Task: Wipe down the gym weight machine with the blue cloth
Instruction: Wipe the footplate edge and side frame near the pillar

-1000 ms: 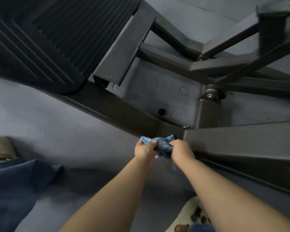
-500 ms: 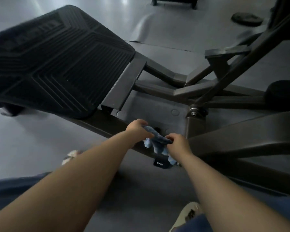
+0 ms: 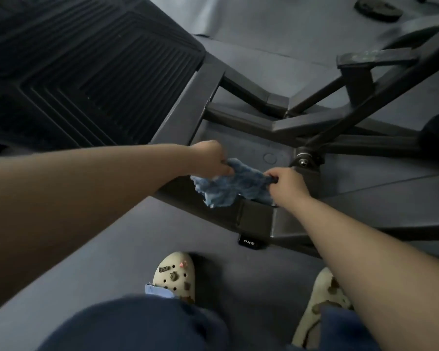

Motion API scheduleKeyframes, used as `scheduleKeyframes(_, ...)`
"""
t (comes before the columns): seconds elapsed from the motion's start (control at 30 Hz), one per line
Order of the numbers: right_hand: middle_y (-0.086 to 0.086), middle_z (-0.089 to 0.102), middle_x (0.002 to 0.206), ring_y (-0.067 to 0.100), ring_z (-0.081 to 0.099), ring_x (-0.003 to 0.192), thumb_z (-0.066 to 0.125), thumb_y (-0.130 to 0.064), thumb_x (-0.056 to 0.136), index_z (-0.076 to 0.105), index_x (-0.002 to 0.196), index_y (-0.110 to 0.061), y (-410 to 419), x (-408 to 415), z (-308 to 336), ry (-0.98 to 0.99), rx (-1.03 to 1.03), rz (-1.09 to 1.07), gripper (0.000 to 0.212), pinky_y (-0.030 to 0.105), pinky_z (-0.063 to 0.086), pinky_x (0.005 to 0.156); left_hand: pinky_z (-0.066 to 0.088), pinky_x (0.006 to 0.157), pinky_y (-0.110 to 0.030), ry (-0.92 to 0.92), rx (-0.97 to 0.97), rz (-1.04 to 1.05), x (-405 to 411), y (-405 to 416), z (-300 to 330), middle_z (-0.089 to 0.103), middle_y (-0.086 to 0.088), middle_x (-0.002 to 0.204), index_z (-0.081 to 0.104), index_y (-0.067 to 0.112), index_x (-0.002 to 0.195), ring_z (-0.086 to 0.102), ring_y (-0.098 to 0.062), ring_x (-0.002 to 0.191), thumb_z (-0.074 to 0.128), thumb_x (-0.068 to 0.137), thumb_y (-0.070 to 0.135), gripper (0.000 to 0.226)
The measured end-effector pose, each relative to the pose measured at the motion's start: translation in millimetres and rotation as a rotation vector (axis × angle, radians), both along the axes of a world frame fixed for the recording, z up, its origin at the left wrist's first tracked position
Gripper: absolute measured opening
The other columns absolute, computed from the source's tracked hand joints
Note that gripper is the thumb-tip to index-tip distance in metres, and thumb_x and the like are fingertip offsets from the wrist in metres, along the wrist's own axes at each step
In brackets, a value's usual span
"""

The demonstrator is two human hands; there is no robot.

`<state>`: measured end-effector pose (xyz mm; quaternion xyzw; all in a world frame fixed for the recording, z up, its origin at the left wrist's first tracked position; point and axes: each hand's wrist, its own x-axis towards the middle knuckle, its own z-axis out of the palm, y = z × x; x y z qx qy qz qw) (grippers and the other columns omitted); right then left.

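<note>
A fluffy blue cloth [image 3: 228,186] hangs stretched between my two hands, above the dark low frame bar [image 3: 254,219] of the weight machine. My left hand [image 3: 211,158] pinches the cloth's upper left corner. My right hand [image 3: 287,183] grips its right end, close to the bolted pivot joint [image 3: 304,160]. The machine's big ribbed black footplate [image 3: 81,72] fills the upper left. Angled steel beams [image 3: 340,120] cross the upper right.
My two feet in cream clogs [image 3: 175,277] stand on the grey floor close to the frame's DHZ end cap [image 3: 249,241]. A black weight plate [image 3: 378,7] lies on the floor at the far top right. Dark trouser legs fill the bottom edge.
My hands have lifted the cloth off the low bar and pulled apart, spreading it out between them. My view has tipped up and back, showing both feet.
</note>
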<state>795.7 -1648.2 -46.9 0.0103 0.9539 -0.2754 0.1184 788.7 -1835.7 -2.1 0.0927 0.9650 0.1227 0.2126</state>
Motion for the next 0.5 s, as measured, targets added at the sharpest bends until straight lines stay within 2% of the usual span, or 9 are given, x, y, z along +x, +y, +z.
scheduleKeyframes(0.07, 0.010, 0.067, 0.097, 0.027, 0.060, 0.094, 0.048, 0.002, 0.084, 0.070, 0.095, -0.015, 1, -6, -11, -0.004, 0.069, 0.016, 0.030, 0.029, 0.044, 0.077, 0.034, 0.071, -0.026, -0.028, 0.164, 0.091, 0, 2, -22, 0.050, -0.004, 0.088, 0.056, 0.011, 0.094, 0.047, -0.020, 0.085, 0.047, 0.096, 0.036, 0.026)
scheduleKeyframes(0.2, 0.008, 0.066, 0.102, 0.028, 0.061, 0.097, 0.049, -0.001, 0.085, 0.069, 0.099, -0.022, 10, -26, -39, -0.078, 0.259, 0.046, 0.032, 0.026, 0.043, 0.074, 0.033, 0.073, -0.024, -0.050, 0.310, 0.196, -4, 7, -73, 0.053, -0.008, 0.103, 0.054, 0.009, 0.106, 0.045, -0.018, 0.090, 0.051, 0.094, 0.022, 0.018)
scheduleKeyframes(0.33, 0.008, 0.059, 0.113, 0.029, 0.058, 0.101, 0.047, -0.003, 0.088, 0.063, 0.109, -0.025, 16, -46, -70, -0.215, 0.553, 0.143, 0.034, 0.032, 0.047, 0.075, 0.040, 0.078, -0.027, -0.088, 0.439, 0.298, -14, 17, -125, 0.057, -0.011, 0.116, 0.045, 0.009, 0.121, 0.054, -0.025, 0.103, 0.055, 0.089, 0.011, 0.034)
scheduleKeyframes(0.43, 0.008, 0.057, 0.119, 0.029, 0.056, 0.108, 0.046, -0.007, 0.091, 0.059, 0.119, -0.023, 19, -49, -99, -0.299, 0.669, 0.272, 0.035, 0.033, 0.047, 0.082, 0.042, 0.086, -0.031, -0.058, 0.400, 0.304, -16, 20, -157, 0.049, -0.015, 0.119, 0.040, 0.007, 0.124, 0.051, -0.031, 0.106, 0.056, 0.087, 0.006, 0.040)
scheduleKeyframes(0.5, 0.007, 0.056, 0.125, 0.028, 0.053, 0.114, 0.046, -0.009, 0.092, 0.053, 0.126, -0.026, 21, -49, -118, -0.382, 0.668, 0.352, 0.039, 0.034, 0.045, 0.091, 0.043, 0.090, -0.038, 0.004, 0.271, 0.234, -11, 18, -175, 0.040, -0.015, 0.124, 0.040, 0.008, 0.125, 0.048, -0.034, 0.109, 0.055, 0.085, 0.004, 0.043)
